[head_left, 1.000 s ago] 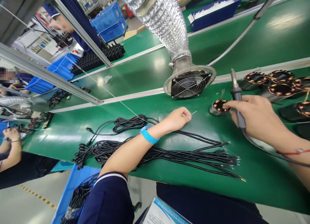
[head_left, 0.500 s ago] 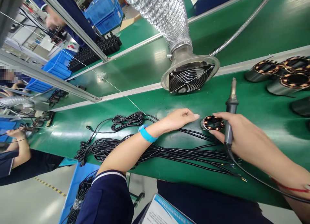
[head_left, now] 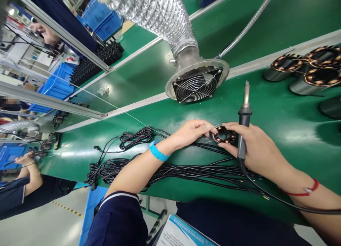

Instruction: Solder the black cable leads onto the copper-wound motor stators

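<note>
My right hand grips a small motor stator, a ring with copper windings, between thumb and forefinger. The same hand also holds a soldering iron, its metal tip pointing up and away and its cord running down past the wrist. At the stator's left rim are the closed fingertips of my left hand. Thin wires stick out there, but what those fingers pinch is too small to make out. Below both hands lie black cables, bundled at the left, with bared coloured ends at the right.
A fume extractor fan on a silver duct hangs behind my hands. Larger stators stand at the right back. A coiled cable lies left on the green bench. A co-worker's hands work at far left.
My left hand has come to the stator's left rim, its fingertips now touching it. My right hand has shifted slightly left with the stator and soldering iron. The whole view has moved a little.
</note>
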`<state>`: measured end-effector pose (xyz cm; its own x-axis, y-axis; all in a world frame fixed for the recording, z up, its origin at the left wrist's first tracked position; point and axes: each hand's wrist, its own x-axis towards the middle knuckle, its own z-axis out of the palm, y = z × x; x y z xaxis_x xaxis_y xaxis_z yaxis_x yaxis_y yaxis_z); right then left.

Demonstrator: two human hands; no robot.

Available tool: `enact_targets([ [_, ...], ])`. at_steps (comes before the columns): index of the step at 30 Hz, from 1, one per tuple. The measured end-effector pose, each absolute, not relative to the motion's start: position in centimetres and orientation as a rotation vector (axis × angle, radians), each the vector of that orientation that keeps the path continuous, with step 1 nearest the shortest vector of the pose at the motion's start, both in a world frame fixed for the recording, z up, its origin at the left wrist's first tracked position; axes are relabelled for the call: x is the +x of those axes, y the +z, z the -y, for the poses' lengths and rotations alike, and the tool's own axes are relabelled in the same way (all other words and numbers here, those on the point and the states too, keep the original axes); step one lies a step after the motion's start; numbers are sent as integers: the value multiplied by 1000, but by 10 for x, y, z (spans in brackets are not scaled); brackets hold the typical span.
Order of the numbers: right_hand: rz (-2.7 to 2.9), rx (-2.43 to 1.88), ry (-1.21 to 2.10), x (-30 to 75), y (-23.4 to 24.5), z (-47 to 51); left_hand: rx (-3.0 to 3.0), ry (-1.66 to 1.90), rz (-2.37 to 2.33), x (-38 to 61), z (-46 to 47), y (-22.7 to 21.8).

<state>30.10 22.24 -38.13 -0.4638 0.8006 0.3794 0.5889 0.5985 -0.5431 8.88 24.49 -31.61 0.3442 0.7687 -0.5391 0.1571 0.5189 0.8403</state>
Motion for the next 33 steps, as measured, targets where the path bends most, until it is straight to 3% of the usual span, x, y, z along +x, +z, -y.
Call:
enact_targets([
  [5,2152,-1138,448,304,-375,-225,1124,368,-1120,78,-246,-318],
  [16,2114,-1251,502,302,-377,-224,1014,483,-1129,91,-243,-324],
  [28,2140,-1270,522,305,-379,-227,1324,284,-984,86,-242,-323],
  [33,2135,-1256,592,320,-377,-237,1670,46,-1158,91,-235,-323],
])
